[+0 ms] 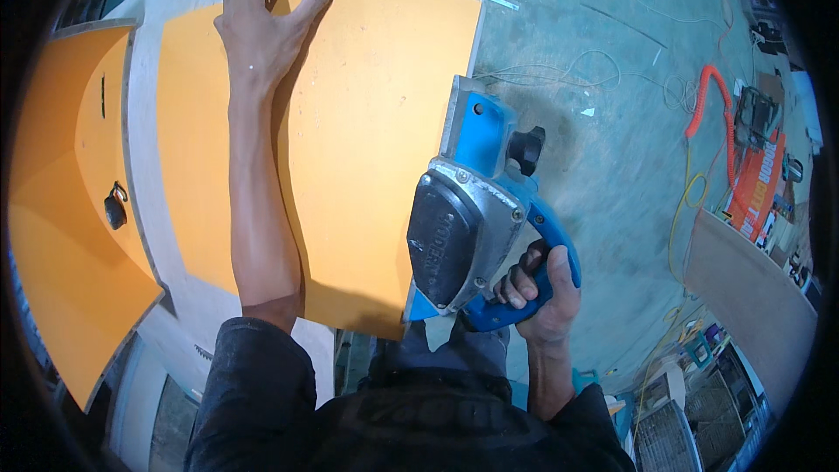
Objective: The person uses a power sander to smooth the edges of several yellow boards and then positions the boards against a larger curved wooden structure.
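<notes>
The blue electric planer [476, 210] sits on the right-hand edge of the orange board [350, 149], its grey metal housing and dark side cover facing up at me, its black knob [527, 149] sticking out on the far side. My right hand [542, 293] is wrapped tight around the blue rear handle, fingers [516, 284] curled fully closed on it, thumb side hidden behind the grip. The board lies flat across the grey workbench [144, 183], reaching away from my chest, and my left hand [262, 26] is stretched out to its far edge, palm down, fingers spread and hooked over that top edge, pressing rather than gripping. To my left stands another orange panel [52, 245] with a small black handle [114, 208] on it. Off to the right, down on the dusty concrete floor [612, 166], loose cables trail about, an orange coiled hose [712, 105] curls near some tools, and a plain curved board [752, 297] leans below them.
</notes>
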### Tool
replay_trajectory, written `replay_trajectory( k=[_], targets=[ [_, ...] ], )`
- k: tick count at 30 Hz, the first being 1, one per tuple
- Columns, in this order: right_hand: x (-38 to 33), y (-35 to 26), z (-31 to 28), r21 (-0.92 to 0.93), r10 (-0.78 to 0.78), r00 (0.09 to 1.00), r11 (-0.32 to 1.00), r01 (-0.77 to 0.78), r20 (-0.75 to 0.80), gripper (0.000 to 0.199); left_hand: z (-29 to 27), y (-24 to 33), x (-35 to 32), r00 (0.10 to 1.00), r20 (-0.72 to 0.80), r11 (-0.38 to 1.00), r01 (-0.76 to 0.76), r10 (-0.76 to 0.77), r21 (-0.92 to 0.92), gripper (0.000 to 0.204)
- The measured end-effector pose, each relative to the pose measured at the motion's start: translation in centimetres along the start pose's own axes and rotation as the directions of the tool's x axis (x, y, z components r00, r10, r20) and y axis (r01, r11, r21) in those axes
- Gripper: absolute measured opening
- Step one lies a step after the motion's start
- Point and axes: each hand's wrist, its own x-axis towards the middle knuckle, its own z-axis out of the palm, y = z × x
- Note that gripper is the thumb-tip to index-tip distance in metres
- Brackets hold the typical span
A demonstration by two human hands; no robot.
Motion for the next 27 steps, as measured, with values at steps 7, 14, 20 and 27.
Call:
replay_trajectory(
  k=[7,14,20,27],
  targets=[
    [3.1,-3.1,1.8,0.015,-0.004,0.999,1.0,0.004,-0.034,0.042,-0.6,1.3,0.5,0.998,0.043,0.997,0.055,-0.053,-0.046,0.056],
    [6.8,-6.9,4.6,-0.024,-0.056,0.996,0.998,0.054,-0.063,0.043,-0.5,1.5,0.6,0.999,0.046,0.999,0.026,-0.025,-0.025,0.055],
    [10.8,-10.5,6.6,-0.074,-0.087,0.993,0.994,0.081,-0.078,0.041,-0.7,1.1,0.5,0.999,0.031,1.0,0.021,-0.021,-0.019,0.052],
    [15.7,-14.7,7.9,-0.146,-0.226,0.974,0.964,0.223,-0.005,0.038,-0.8,1.7,0.8,1.0,0.005,0.997,-0.006,0.007,-0.07,0.052]
  ],
)
